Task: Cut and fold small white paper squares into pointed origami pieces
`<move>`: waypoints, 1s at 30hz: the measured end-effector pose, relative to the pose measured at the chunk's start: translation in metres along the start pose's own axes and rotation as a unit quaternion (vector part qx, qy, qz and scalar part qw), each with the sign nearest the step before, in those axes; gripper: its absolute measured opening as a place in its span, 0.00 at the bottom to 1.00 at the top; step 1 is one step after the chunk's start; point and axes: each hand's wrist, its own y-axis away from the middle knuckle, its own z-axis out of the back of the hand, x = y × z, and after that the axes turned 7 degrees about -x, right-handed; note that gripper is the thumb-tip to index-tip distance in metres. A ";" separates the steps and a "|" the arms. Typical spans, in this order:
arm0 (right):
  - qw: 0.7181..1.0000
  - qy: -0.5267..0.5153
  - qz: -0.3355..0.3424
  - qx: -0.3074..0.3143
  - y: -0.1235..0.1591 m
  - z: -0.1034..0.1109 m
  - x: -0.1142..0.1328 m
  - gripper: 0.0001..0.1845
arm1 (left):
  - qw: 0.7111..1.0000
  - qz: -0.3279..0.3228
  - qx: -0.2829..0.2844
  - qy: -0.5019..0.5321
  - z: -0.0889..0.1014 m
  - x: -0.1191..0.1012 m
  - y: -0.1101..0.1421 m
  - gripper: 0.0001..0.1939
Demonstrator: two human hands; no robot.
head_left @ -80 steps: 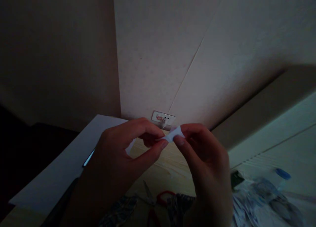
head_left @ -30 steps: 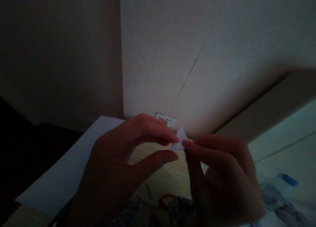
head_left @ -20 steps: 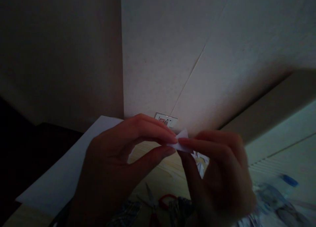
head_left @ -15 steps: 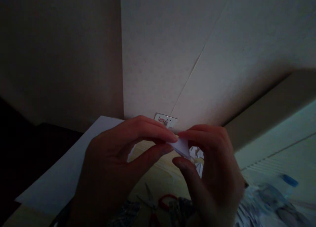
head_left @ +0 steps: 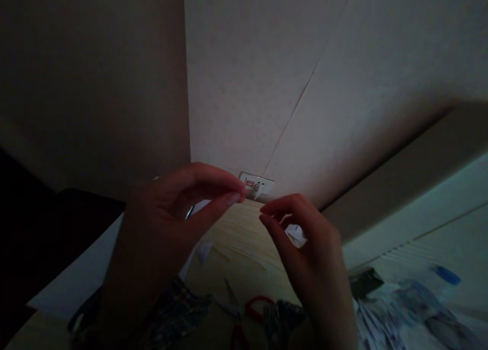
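Observation:
My left hand [head_left: 179, 202] is raised over the table, thumb and fingertips pressed together. No paper shows at its fingertips. To its right, my right hand [head_left: 305, 243] hangs with thumb and index tips a small gap apart and nothing visible between them. A small folded white paper piece [head_left: 204, 251] shows below my left hand, over the wooden tabletop. Several folded white paper pieces [head_left: 295, 233] are partly hidden behind my right hand. Scissors [head_left: 236, 309] with red handles lie spread on the table between my forearms.
A large white sheet [head_left: 80, 274] lies at the left, partly covered by my left arm. The wall socket [head_left: 257, 185] with a plug is behind the table [head_left: 244, 233]. At the lower right are a blue-capped clear bottle [head_left: 446, 275], a dark green object [head_left: 366, 283] and crumpled plastic.
The small folded white paper, earlier pressed and turned between both hands, is gone from my fingertips. My hands have drawn apart, the left moving left and up. A white piece now shows below it.

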 end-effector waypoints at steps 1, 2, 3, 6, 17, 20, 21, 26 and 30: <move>0.999 0.030 -0.014 0.038 -0.001 -0.001 -0.005 0.05 | 0.999 0.035 0.002 -0.013 0.002 0.001 -0.002 0.11; 0.993 0.063 -0.031 0.090 -0.003 -0.004 -0.011 0.03 | 0.999 0.049 -0.014 -0.020 0.003 0.001 -0.004 0.11; 0.983 0.094 -0.047 0.148 -0.005 -0.008 -0.017 0.02 | 0.998 0.049 -0.020 -0.019 0.004 0.000 -0.006 0.11; 0.935 0.137 -0.080 0.316 -0.010 -0.036 -0.037 0.07 | 0.996 0.057 -0.043 -0.047 0.007 0.000 -0.011 0.09; 0.850 0.055 -0.054 0.521 0.012 -0.158 -0.078 0.18 | 0.993 0.048 -0.025 -0.107 0.019 0.010 -0.019 0.05; 0.883 0.013 -0.055 0.467 0.001 -0.139 -0.080 0.16 | 0.992 0.031 -0.019 -0.117 0.019 0.010 -0.019 0.05; 0.902 -0.004 -0.055 0.429 -0.005 -0.128 -0.078 0.13 | 0.991 0.044 -0.018 -0.122 0.019 0.010 -0.020 0.04; 0.984 -0.085 -0.039 0.154 -0.021 -0.058 -0.047 0.04 | 0.988 0.058 0.050 -0.135 0.022 0.018 -0.026 0.02; 0.963 -0.203 0.132 -0.121 -0.010 -0.023 -0.019 0.11 | 0.983 0.074 0.150 -0.071 0.020 0.018 -0.024 0.07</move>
